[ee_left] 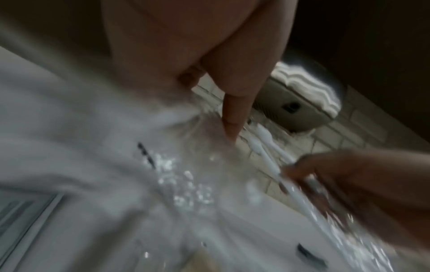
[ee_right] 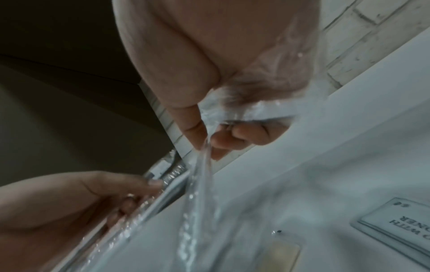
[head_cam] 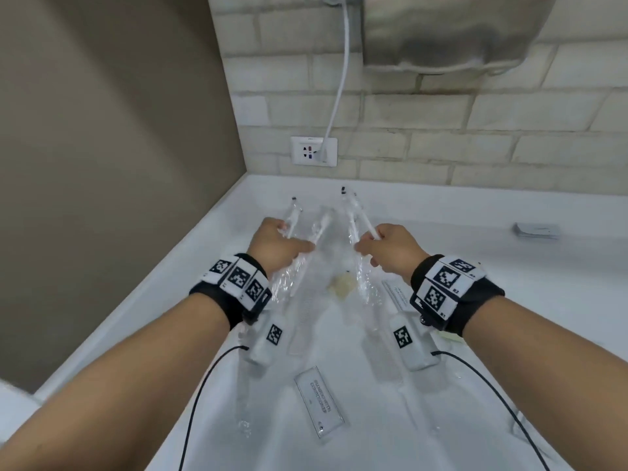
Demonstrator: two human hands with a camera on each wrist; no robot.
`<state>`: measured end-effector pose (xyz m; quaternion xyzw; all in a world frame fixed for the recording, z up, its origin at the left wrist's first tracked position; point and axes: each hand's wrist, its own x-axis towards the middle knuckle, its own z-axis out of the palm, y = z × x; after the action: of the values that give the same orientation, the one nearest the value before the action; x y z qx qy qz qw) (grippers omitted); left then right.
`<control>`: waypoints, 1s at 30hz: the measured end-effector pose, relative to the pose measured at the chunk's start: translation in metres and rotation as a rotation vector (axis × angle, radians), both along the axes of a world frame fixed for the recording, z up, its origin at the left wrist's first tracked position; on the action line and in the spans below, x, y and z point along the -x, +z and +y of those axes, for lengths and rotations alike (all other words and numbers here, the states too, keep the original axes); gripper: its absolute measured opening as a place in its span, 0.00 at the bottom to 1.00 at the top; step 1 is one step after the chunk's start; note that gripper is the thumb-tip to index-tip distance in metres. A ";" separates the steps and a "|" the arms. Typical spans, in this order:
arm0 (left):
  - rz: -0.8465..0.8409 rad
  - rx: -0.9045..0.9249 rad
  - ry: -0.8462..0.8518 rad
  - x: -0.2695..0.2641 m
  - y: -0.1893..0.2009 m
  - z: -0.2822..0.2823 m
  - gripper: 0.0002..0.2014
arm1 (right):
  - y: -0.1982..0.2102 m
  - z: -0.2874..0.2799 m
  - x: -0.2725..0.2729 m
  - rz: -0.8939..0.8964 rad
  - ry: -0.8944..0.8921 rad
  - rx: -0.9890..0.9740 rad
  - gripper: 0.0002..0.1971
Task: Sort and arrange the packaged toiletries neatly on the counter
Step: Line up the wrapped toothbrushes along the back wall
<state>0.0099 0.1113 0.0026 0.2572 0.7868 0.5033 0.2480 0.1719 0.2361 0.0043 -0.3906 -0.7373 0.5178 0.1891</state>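
Observation:
Over the white counter (head_cam: 475,232) my left hand (head_cam: 287,239) grips two toothbrushes in clear plastic wrappers (head_cam: 307,229), held up off the surface with their heads pointing at the wall. My right hand (head_cam: 368,244) pinches another pair of wrapped toothbrushes (head_cam: 356,217) the same way. The right wrist view shows thumb and curled fingers of the right hand (ee_right: 207,141) closed on the crinkled wrapper (ee_right: 202,174). In the blurred left wrist view, white brush handles (ee_left: 263,147) run into the right hand.
On the counter lie a printed shampoo sachet (head_cam: 317,401), a second sachet (head_cam: 397,294), a small yellowish soap packet (head_cam: 343,283) and several clear-wrapped long items (head_cam: 302,321). A grey packet (head_cam: 535,230) sits far right. A wall socket (head_cam: 314,151) and a hand dryer (head_cam: 441,32) are on the brick wall.

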 end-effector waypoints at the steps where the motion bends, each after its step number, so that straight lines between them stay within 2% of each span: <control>1: -0.034 -0.040 0.020 0.010 0.005 -0.001 0.31 | 0.000 0.001 0.004 0.006 -0.006 0.021 0.04; 3: -0.117 -0.096 0.036 0.026 0.013 -0.003 0.28 | 0.000 0.001 0.013 0.019 -0.006 0.078 0.04; 7: -0.222 -0.170 0.012 0.050 0.014 -0.015 0.16 | 0.002 -0.014 0.035 0.022 0.051 0.122 0.03; 11: -0.215 -0.183 0.036 0.063 0.011 -0.031 0.18 | -0.009 -0.050 0.060 0.005 0.136 0.293 0.10; 13: -0.190 -0.172 0.049 0.068 0.013 -0.042 0.19 | -0.024 -0.072 0.071 -0.080 0.185 0.323 0.12; 18: -0.123 -0.173 0.054 0.080 0.015 -0.069 0.18 | -0.062 -0.122 0.084 -0.316 0.353 0.193 0.25; 22: -0.111 -0.161 0.052 0.083 0.012 -0.088 0.17 | -0.071 -0.146 0.088 -0.490 0.457 -0.080 0.27; 24: -0.114 -0.171 0.058 0.080 0.011 -0.093 0.14 | -0.072 -0.153 0.091 -0.534 0.471 -0.168 0.25; 26: -0.116 -0.179 0.064 0.077 0.010 -0.094 0.14 | -0.072 -0.156 0.094 -0.558 0.473 -0.211 0.21; 30: -0.115 -0.193 0.062 0.070 0.009 -0.092 0.18 | -0.070 -0.147 0.099 -0.579 0.482 -0.147 0.16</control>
<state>-0.0605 0.0191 0.0112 0.2262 0.7268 0.5980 0.2511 0.0734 0.0890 -0.0654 -0.3214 -0.8661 0.3613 -0.1264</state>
